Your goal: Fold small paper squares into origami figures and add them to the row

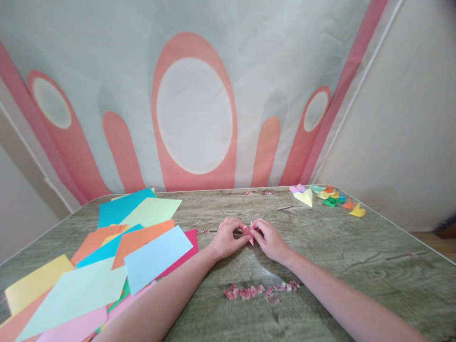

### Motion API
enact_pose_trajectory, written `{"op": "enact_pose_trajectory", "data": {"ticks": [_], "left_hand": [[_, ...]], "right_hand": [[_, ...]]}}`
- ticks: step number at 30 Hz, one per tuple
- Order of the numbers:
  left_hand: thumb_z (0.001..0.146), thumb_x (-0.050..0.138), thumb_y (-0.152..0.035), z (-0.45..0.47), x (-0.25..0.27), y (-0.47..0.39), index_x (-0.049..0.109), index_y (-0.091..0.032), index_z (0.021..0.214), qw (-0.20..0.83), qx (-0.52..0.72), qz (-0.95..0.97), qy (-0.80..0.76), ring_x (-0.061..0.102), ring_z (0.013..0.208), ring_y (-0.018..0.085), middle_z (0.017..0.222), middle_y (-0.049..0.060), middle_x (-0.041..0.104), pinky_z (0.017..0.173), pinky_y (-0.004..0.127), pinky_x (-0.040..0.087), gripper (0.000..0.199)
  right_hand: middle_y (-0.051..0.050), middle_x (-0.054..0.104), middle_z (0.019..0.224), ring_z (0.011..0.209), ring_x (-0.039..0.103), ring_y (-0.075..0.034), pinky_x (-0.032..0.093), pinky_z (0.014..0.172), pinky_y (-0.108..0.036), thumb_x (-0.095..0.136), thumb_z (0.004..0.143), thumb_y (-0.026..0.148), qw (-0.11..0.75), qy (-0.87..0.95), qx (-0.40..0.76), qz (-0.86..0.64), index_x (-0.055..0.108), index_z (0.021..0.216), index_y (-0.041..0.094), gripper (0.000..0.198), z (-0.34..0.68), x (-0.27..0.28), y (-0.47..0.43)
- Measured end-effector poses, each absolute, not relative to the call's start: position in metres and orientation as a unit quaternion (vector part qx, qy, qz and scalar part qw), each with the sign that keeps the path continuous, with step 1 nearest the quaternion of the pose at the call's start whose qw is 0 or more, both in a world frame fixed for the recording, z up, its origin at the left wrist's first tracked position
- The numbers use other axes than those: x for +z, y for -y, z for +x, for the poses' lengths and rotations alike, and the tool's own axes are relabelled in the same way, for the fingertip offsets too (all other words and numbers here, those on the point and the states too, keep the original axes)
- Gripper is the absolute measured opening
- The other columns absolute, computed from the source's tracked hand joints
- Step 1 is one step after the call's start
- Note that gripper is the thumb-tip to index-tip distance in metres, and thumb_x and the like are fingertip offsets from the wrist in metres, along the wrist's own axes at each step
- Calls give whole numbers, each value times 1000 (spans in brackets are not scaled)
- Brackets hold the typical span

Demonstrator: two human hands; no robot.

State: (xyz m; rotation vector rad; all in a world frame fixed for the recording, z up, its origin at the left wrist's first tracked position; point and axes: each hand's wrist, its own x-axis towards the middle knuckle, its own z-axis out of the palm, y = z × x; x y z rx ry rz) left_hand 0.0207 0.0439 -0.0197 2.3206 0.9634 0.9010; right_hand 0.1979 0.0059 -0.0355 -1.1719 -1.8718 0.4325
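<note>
Near the middle of the table, a small folded piece of pink paper is pinched between my two hands. My left hand grips its left side with thumb and fingertips. From the other side, my right hand closes its thumb and index finger on the same paper. Fingertips cover parts of the folds, so the full shape cannot be made out. Both forearms rest low over the wood-patterned table.
Loose coloured paper sheets overlap across the table's left side, close to my left forearm. At the back right lie several small folded paper figures and a pale yellow folded paper. A printed backdrop hangs behind the table.
</note>
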Motion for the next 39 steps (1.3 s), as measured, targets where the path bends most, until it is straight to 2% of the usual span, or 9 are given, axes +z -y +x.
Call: {"op": "enact_pose_trajectory", "data": {"ticks": [9, 18, 25, 39], "left_hand": [[78, 60, -30, 20, -20, -46, 64, -19, 67, 251, 350, 836, -341, 56, 85, 17, 83, 3, 64, 84, 30, 39, 17], [77, 60, -34, 18, -22, -49, 70, -22, 74, 248, 346, 831, -358, 56, 87, 18, 85, 3, 65, 83, 30, 39, 16], [74, 61, -30, 18, -20, -45, 70, -22, 70, 205, 313, 849, -372, 56, 85, 19, 83, 4, 65, 83, 31, 39, 13], [75, 60, -27, 18, -25, -45, 69, -22, 78, 173, 310, 865, -355, 54, 85, 19, 84, 3, 64, 80, 31, 39, 11]], "right_hand": [[-4, 57, 84, 79, 54, -17, 43, 73, -31, 51, 85, 25, 446, 743, 184, -464, 54, 79, 19, 9, 196, -36, -7], [-3, 58, 78, 74, 53, -15, 43, 71, -30, 53, 84, 25, 425, 757, 170, -466, 57, 71, 18, 15, 200, -36, -10], [-5, 61, 84, 80, 55, -16, 44, 77, -33, 56, 81, 19, 433, 753, 161, -469, 64, 78, 18, 9, 200, -36, -11], [-4, 60, 83, 80, 55, -16, 44, 77, -32, 58, 79, 17, 425, 758, 146, -473, 61, 72, 18, 8, 199, -40, -11]]}}
